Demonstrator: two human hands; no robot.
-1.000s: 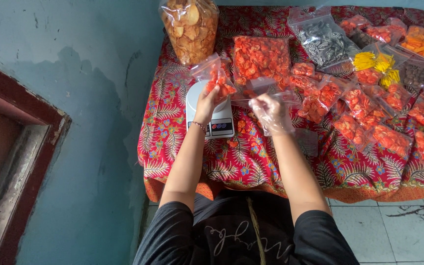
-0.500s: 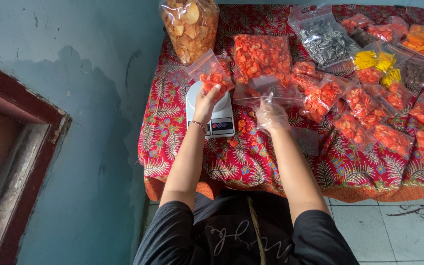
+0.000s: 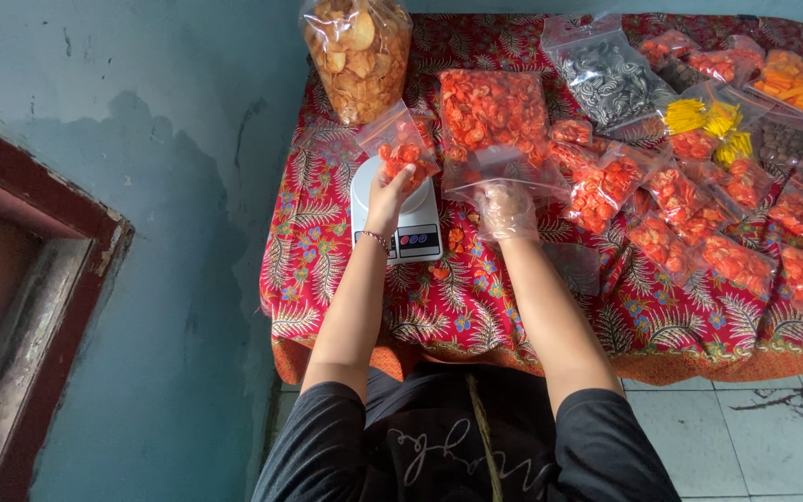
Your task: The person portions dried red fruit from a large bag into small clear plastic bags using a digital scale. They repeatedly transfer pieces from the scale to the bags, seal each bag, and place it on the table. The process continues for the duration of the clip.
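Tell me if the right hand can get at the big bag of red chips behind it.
Probably yes: the right hand, in a clear glove, is just short of the big bag; nothing lies between them but clear plastic.

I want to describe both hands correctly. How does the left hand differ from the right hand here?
The left hand is bare; the right hand wears a clear plastic glove. The left hand holds a small bag of orange snacks over the white scale; the right hand reaches into the large open bag. Both are above the red patterned tablecloth.

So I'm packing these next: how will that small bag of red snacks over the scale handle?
The small bag in the left hand looks floppy: thin clear plastic. Probably light, being part-filled. The snacks likely crush if squeezed.
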